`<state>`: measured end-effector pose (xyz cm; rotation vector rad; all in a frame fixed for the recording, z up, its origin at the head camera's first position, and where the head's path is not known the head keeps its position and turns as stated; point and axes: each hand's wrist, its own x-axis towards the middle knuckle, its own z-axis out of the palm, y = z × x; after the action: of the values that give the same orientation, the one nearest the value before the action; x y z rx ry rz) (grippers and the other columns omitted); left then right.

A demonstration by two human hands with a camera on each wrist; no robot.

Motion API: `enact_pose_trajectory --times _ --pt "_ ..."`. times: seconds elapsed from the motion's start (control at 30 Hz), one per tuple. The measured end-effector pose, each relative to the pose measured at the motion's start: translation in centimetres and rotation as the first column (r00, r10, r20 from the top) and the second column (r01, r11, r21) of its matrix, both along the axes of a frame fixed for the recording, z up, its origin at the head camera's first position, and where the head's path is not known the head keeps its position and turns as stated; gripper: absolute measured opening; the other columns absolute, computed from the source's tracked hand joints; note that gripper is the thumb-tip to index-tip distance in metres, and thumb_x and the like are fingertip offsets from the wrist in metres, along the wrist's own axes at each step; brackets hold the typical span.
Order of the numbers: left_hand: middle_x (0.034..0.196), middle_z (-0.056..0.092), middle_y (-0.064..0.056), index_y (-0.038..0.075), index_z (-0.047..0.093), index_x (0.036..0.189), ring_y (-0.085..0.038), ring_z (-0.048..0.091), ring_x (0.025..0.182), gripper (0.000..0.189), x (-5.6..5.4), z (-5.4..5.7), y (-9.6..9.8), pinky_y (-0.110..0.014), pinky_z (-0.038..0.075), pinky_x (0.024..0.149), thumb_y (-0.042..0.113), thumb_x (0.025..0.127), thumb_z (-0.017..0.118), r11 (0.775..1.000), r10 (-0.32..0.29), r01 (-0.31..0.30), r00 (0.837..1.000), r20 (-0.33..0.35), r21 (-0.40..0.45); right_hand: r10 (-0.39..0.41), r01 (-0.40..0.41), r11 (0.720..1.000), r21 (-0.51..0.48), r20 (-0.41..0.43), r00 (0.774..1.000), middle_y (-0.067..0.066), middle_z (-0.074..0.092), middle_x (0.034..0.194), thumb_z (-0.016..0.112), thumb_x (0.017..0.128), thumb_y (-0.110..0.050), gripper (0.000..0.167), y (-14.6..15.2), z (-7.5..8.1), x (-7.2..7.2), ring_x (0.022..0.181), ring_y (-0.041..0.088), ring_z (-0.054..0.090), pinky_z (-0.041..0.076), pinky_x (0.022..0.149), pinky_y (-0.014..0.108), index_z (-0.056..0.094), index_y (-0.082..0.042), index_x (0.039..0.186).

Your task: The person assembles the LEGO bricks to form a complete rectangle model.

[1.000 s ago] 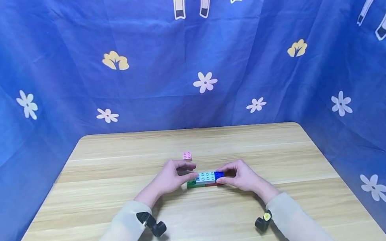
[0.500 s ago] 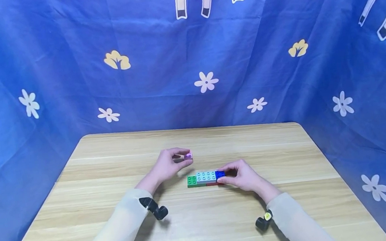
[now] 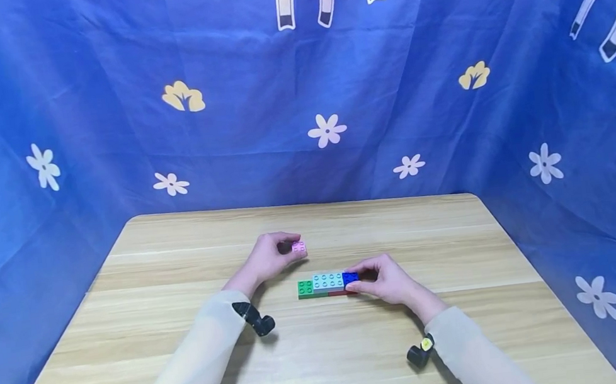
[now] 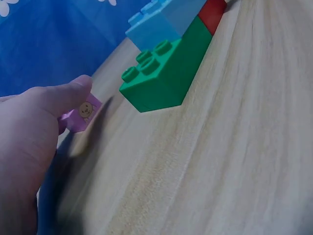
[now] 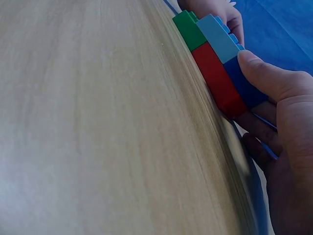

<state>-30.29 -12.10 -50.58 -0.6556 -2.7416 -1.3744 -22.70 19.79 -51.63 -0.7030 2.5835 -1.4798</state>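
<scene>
A built row of toy bricks lies at mid-table: a green brick (image 4: 161, 85) and a red brick (image 5: 217, 81) form the bottom layer. On top sit a light blue brick (image 3: 328, 281) and a dark blue brick (image 5: 247, 83). My right hand (image 3: 383, 280) pinches the dark blue brick at the row's right end, thumb on the near side. Beyond the row, my left hand (image 3: 270, 259) grips a small pink brick (image 3: 299, 247) between thumb and fingers. The left wrist view shows a little face printed on the pink brick's side.
The wooden table (image 3: 326, 354) has a blue patterned curtain (image 3: 255, 128) along its back and sides. Each wrist carries a small black camera, the left one (image 3: 255, 318) and the right one (image 3: 419, 353) both close over the tabletop.
My left hand has left the green end of the row, moved away towards the back and taken hold of the pink brick. My right hand stays on the dark blue brick.
</scene>
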Motion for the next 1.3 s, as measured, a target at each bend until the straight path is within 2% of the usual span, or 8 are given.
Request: enact_pose_trajectory --times 0.27,0.67,0.87,1.03,1.3 --pt "0.123 0.074 -0.016 0.0 0.074 0.128 -0.036 0.066 0.118 0.052 -0.1 -0.1 -0.2 -0.05 0.047 0.109 0.027 0.087 0.09 0.998 -0.01 0.007 0.999 -0.051 -0.063 0.023 -0.024 1.0 -0.016 -0.018 1.0 -0.007 0.079 0.106 0.089 0.089 -0.027 0.031 -0.1 -0.2 0.0 0.102 0.014 0.071 0.054 0.093 0.03 0.082 -0.014 0.117" --pt "0.103 0.073 0.001 0.005 0.078 0.121 -0.02 0.066 0.095 0.044 0.0 0.0 -0.8 -0.042 0.053 0.092 0.029 0.086 0.091 0.994 -0.023 0.015 0.997 -0.075 -0.105 0.027 -0.026 0.999 -0.033 0.008 1.0 -0.008 0.079 0.105 0.09 0.089 -0.027 0.03 -0.1 -0.4 0.1 0.102 0.014 0.072 0.054 0.093 0.029 0.083 -0.015 0.115" --pt "0.104 0.073 0.001 0.007 0.078 0.119 -0.016 0.068 0.092 0.043 0.5 0.7 -1.1 -0.037 0.057 0.088 0.028 0.084 0.093 0.998 -0.024 0.02 0.997 -0.066 -0.062 0.014 -0.014 1.0 -0.026 0.008 1.0 -0.008 0.079 0.106 0.089 0.089 -0.029 0.03 0.3 -0.5 0.1 0.104 0.015 0.07 0.052 0.096 0.031 0.083 -0.018 0.116" --pt "0.107 0.074 -0.003 0.004 0.077 0.12 -0.018 0.072 0.094 0.043 1.3 1.5 -1.0 -0.034 0.06 0.088 0.023 0.085 0.092 0.999 -0.046 0.046 0.998 -0.053 -0.008 0.019 -0.018 0.999 -0.027 0.004 1.0 -0.008 0.079 0.107 0.09 0.089 -0.028 0.03 0.4 -0.5 0.1 0.105 0.015 0.07 0.052 0.097 0.033 0.083 -0.017 0.116" --pt "0.112 0.076 -0.006 0.006 0.077 0.121 -0.021 0.074 0.1 0.044 2.8 2.4 -1.1 -0.034 0.06 0.091 0.022 0.084 0.093 0.997 -0.062 0.061 0.998 0.024 0.048 0.027 -0.027 0.999 -0.045 0.007 1.0 -0.007 0.079 0.105 0.09 0.089 -0.027 0.029 0.2 -0.6 0.1 0.103 0.015 0.071 0.053 0.094 0.03 0.083 -0.016 0.115"
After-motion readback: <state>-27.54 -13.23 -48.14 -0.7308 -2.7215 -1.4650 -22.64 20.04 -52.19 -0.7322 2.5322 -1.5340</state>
